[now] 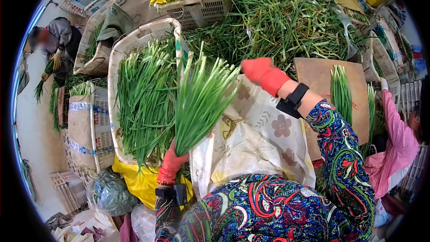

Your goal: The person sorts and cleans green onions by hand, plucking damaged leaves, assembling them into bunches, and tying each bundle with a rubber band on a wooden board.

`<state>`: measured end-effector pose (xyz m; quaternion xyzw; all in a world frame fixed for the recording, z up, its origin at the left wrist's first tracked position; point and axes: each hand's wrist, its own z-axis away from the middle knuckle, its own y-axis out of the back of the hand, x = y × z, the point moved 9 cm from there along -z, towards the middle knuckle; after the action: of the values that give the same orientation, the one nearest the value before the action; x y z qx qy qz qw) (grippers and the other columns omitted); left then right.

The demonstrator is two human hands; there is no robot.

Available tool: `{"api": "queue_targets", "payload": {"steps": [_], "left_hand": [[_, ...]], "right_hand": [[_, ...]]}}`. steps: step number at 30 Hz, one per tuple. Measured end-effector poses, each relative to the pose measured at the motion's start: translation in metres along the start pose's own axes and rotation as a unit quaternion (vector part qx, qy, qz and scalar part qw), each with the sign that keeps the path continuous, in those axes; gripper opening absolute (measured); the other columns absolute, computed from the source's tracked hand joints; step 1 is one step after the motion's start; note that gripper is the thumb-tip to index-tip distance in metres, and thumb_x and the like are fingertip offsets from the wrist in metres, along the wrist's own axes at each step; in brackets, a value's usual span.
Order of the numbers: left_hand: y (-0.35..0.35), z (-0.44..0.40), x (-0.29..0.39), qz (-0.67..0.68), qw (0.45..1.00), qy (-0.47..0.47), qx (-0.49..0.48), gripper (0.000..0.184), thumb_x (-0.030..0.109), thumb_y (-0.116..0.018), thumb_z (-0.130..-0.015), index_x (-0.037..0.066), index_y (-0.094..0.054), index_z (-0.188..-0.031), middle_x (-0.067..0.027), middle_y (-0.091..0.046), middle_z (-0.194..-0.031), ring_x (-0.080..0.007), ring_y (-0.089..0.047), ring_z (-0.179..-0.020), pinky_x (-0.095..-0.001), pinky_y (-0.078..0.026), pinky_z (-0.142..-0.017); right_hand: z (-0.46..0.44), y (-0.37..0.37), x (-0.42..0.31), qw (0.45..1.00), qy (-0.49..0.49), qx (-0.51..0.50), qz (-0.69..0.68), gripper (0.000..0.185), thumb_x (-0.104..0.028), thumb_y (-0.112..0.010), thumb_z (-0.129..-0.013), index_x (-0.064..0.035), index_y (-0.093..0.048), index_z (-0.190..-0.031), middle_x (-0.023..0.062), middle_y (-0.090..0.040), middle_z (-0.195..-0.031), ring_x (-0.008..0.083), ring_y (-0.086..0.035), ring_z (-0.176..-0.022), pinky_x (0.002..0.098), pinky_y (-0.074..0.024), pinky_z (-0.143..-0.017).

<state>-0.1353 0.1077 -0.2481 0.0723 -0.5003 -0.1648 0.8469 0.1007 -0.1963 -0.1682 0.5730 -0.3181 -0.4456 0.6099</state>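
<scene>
Left hand (172, 165) grips greens (200, 107) across the crate rim (113, 98); right hand (263, 74) beside them, closure unclear.

The red-gloved left hand (172, 163) is curled in a grip; the right hand (264, 74), gloved alike (its fingertips are hard to make out), is farther forward, well apart from it. The right forearm (313, 104) slants back and outward from its hand; the left forearm (166, 213) lies just behind its own.
</scene>
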Motion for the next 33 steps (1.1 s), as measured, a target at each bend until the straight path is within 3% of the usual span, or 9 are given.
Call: {"api": "queue_targets", "payload": {"steps": [6,9,12,15,18,23,26,29,33], "left_hand": [[0.006,0.002,-0.003,-0.061,0.998,-0.019,0.027,0.067,0.009,-0.063,-0.071,0.005,-0.034,-0.132,-0.0104,-0.062,-0.094,-0.0149,-0.06,-0.07,-0.0277,-0.05,-0.063],[0.008,-0.004,-0.001,-0.102,0.992,-0.061,0.035,0.069,0.011,-0.064,-0.07,0.006,-0.034,-0.132,-0.0124,-0.062,-0.096,-0.0164,-0.062,-0.074,-0.0285,-0.05,-0.066],[0.007,-0.002,0.006,-0.108,0.993,-0.051,0.024,0.072,0.013,-0.065,-0.07,0.007,-0.032,-0.133,-0.0157,-0.061,-0.103,-0.0228,-0.062,-0.086,-0.0303,-0.048,-0.074],[0.007,-0.004,-0.003,-0.106,0.994,-0.026,0.007,0.074,0.015,-0.066,-0.07,0.008,-0.031,-0.134,-0.0186,-0.057,-0.109,-0.0293,-0.058,-0.098,-0.0325,-0.046,-0.081],[0.009,-0.001,0.01,-0.142,0.987,-0.064,0.026,0.073,0.015,-0.067,-0.07,0.008,-0.032,-0.134,-0.0185,-0.057,-0.109,-0.0289,-0.058,-0.098,-0.0326,-0.046,-0.081],[0.009,-0.005,-0.01,-0.115,0.993,-0.032,0.017,0.072,0.015,-0.067,-0.07,0.008,-0.032,-0.133,-0.0181,-0.058,-0.108,-0.0279,-0.058,-0.097,-0.0327,-0.046,-0.081],[0.006,-0.003,0.001,-0.087,0.996,0.01,0.001,0.071,0.012,-0.067,-0.071,0.007,-0.032,-0.133,-0.0151,-0.058,-0.107,-0.0228,-0.058,-0.095,-0.0311,-0.046,-0.08],[0.005,-0.005,0.0,-0.033,0.999,-0.004,-0.009,0.07,0.008,-0.066,-0.071,0.006,-0.032,-0.133,-0.0108,-0.059,-0.105,-0.0178,-0.058,-0.089,-0.0292,-0.047,-0.077],[0.01,-0.009,-0.025,-0.036,0.999,-0.034,-0.023,0.069,0.005,-0.065,-0.071,0.004,-0.033,-0.132,-0.0076,-0.059,-0.103,-0.0151,-0.059,-0.078,-0.0275,-0.049,-0.069]], "right_hand": [[-0.004,0.051,0.087,0.926,-0.153,0.126,-0.32,0.021,-0.025,-0.054,-0.078,-0.0101,-0.063,-0.089,0.0127,-0.061,-0.082,0.027,-0.06,-0.078,0.0366,-0.0475,-0.07],[-0.004,0.029,0.007,0.947,0.063,-0.013,-0.313,0.029,-0.028,-0.058,-0.079,-0.008,-0.061,-0.101,0.0111,-0.058,-0.107,0.0252,-0.055,-0.092,0.0306,-0.0438,-0.079],[-0.001,0.014,-0.027,0.992,0.034,-0.015,-0.121,0.05,-0.047,-0.056,-0.075,-0.007,-0.061,-0.105,0.0124,-0.047,-0.126,0.0278,-0.049,-0.109,0.033,-0.04,-0.089],[-0.013,-0.012,-0.035,0.996,0.027,-0.057,-0.062,0.058,-0.052,-0.053,-0.074,-0.0045,-0.06,-0.106,0.0124,-0.053,-0.119,0.0286,-0.052,-0.105,0.0342,-0.0413,-0.087],[-0.009,-0.029,-0.029,0.959,-0.03,-0.184,-0.212,0.051,-0.048,-0.053,-0.074,-0.0048,-0.061,-0.101,0.0154,-0.06,-0.1,0.03,-0.057,-0.093,0.0347,-0.0441,-0.081],[-0.001,-0.018,-0.032,0.871,-0.021,-0.131,-0.474,0.032,-0.03,-0.059,-0.076,-0.0021,-0.061,-0.092,0.0085,-0.06,-0.079,0.0182,-0.054,-0.072,0.0303,-0.0428,-0.067],[-0.004,-0.022,-0.03,0.863,-0.019,-0.13,-0.487,0.027,-0.029,-0.058,-0.078,-0.0034,-0.061,-0.087,0.0102,-0.06,-0.075,0.0222,-0.056,-0.072,0.0318,-0.0437,-0.068],[-0.011,0.003,-0.042,0.974,0.074,0.033,-0.209,0.025,-0.029,-0.06,-0.074,-0.0069,-0.063,-0.085,0.0091,-0.063,-0.079,0.0241,-0.058,-0.077,0.032,-0.045,-0.071],[-0.024,0.052,-0.013,0.955,0.002,0.168,-0.244,0.015,-0.022,-0.059,-0.076,-0.0091,-0.063,-0.083,0.0102,-0.063,-0.08,0.0263,-0.059,-0.075,0.0353,-0.0459,-0.069]]}}
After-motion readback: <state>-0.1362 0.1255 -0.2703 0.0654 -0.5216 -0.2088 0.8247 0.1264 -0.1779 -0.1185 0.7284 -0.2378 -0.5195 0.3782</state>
